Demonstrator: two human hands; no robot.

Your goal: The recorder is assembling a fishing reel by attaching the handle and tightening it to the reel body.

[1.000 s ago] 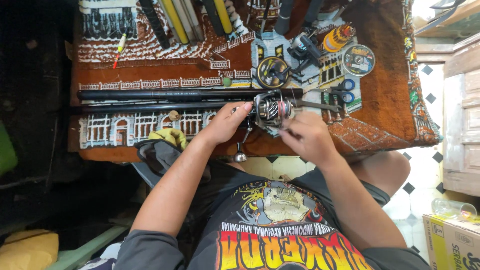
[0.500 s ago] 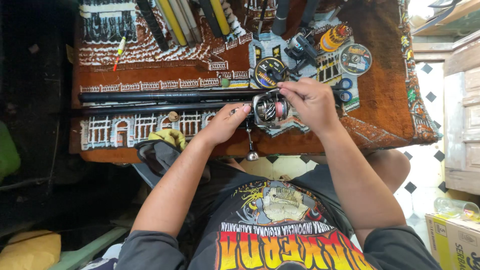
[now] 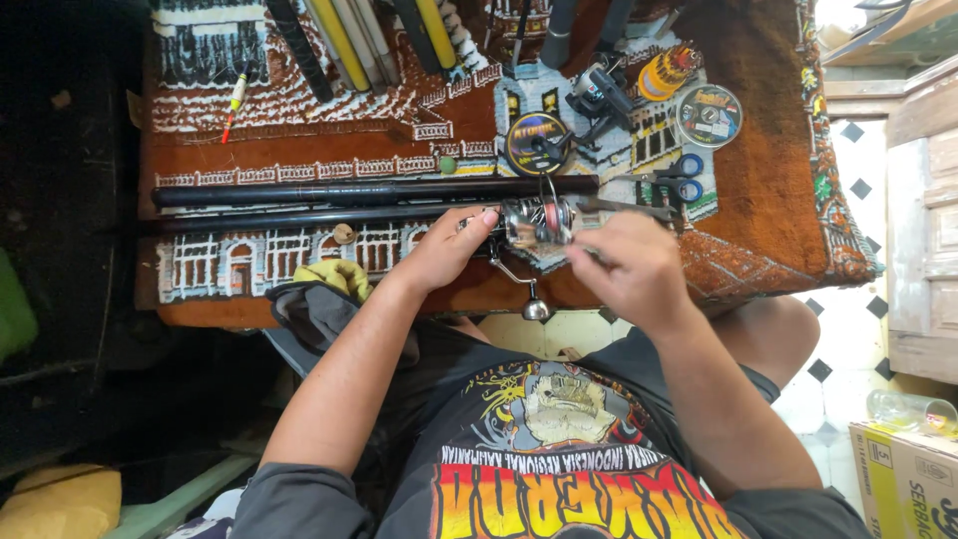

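Head view looked straight down on a rust-brown patterned rug [image 3: 768,90] that served as the work surface. The left hand [image 3: 444,250] lay near the rug's near edge, its fingers clasped around a dark fishing rod [image 3: 329,216] just left of the reel. A silver spinning reel [image 3: 539,222] with a red spool sat mounted on that rod, close to the middle of the near edge, its crank handle [image 3: 524,294] hanging down past the edge toward the lap. The right hand [image 3: 624,265] was pressed against the reel's right side, fingers curled inward and pinched at the spool; whether a line ran between the fingertips could not be told.

A second dark rod [image 3: 369,190] lay parallel, just beyond the first, running toward the left edge. Beyond the reel rested a round line spool [image 3: 536,143] with a dark label, another black reel [image 3: 599,95] and an orange spool [image 3: 667,72] farther toward the far edge. A clear-cased line spool [image 3: 709,116] sat to the right of them, and blue-handled scissors [image 3: 684,178] lay just beside the rod's right end. Several yellow and black rod sections [image 3: 349,40] crossed the far edge. A slim float [image 3: 236,100] lay near the far-left corner. A yellow-and-grey cloth [image 3: 329,284] hung over the near edge by the left forearm.
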